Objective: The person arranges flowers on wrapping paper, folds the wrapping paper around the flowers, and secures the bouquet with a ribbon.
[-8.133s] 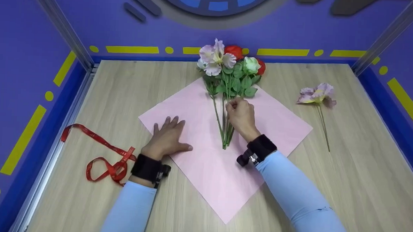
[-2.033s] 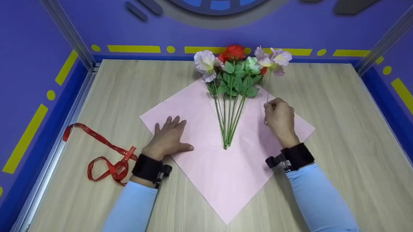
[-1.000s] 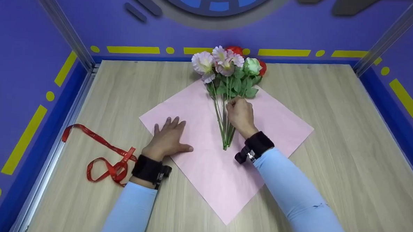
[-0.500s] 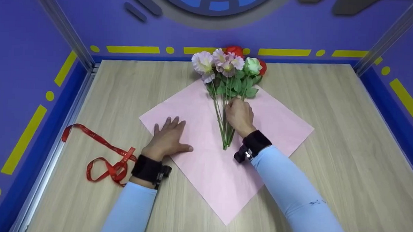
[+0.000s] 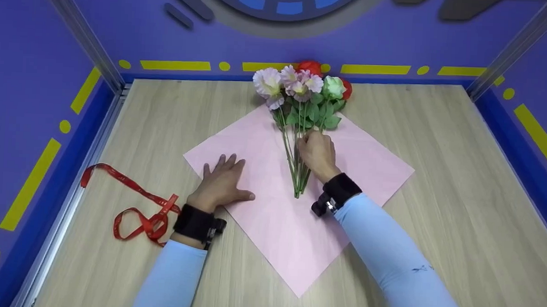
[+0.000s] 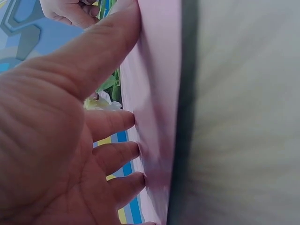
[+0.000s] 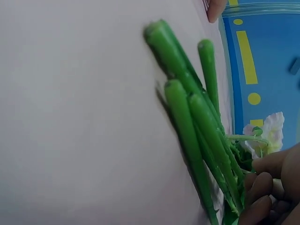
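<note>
A sheet of pink wrapping paper (image 5: 269,245) lies cornerwise on the table, with a bunch of artificial flowers across its upper half. My right hand (image 5: 318,155) pinches the stem of a pale purple flower (image 5: 302,86) over the bunch. Beside that bloom are another pale purple flower (image 5: 269,85), red roses (image 5: 309,66) and a pale green rose (image 5: 334,87). The green stem ends (image 7: 180,108) converge on the paper in the right wrist view. My left hand (image 5: 221,183) rests with spread fingers on the paper's left edge, its fingertips (image 6: 126,152) touching the sheet.
A looped red ribbon (image 5: 148,224) lies on the wooden table (image 5: 473,236), left of my left forearm. Blue-purple panels (image 5: 380,43) with yellow marks enclose the table at the back and sides. The blooms reach close to the back panel.
The pale purple flower that lay at the right was picked up and brought left onto the bunch by my right hand. My left hand stays put. Over the last half second almost nothing moves.
</note>
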Available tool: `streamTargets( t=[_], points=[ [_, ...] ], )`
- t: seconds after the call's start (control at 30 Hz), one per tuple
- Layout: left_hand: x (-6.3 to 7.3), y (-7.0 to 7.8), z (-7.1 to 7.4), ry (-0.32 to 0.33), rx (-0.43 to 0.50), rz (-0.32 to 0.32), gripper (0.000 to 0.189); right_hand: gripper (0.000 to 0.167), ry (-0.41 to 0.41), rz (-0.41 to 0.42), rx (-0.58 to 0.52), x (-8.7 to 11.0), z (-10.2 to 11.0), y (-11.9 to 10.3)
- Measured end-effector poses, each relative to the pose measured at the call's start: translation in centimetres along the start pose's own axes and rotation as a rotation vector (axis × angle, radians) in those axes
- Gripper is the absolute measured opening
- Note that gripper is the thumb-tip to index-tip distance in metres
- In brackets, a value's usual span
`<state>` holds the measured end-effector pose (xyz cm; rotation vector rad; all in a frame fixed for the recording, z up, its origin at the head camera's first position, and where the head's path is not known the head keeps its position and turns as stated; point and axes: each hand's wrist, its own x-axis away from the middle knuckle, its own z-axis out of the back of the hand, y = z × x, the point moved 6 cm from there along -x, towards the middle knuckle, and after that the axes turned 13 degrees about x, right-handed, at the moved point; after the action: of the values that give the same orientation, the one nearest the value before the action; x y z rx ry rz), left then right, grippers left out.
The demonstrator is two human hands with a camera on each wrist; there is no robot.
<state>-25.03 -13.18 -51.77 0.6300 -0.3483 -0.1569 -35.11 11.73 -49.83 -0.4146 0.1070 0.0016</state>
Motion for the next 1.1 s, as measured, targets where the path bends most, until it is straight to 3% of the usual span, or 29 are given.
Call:
streamTargets(
  t=[0.33, 0.73, 0.93, 1.1],
  points=[
    [0.0, 0.0, 0.0, 0.0, 0.002, 0.0, 0.105, 0.029, 0.011, 0.061, -0.016, 0.9, 0.7, 0.7],
    [0.2, 0.3, 0.0, 0.028, -0.006, -0.026, 0.104, 0.02, -0.017, 0.141, -0.014, 3.5, 1.8, 3.4],
    [1.1, 1.2, 0.2, 0.061, -0.043, -0.115, 0.097, 0.017, -0.06, 0.153, -0.014, 5.0, 2.5, 5.7],
    [2.7, 2.0, 0.3, 0.076, -0.063, -0.211, 0.081, 0.016, -0.112, 0.14, 0.003, 6.1, 3.1, 8.0]
  ],
)
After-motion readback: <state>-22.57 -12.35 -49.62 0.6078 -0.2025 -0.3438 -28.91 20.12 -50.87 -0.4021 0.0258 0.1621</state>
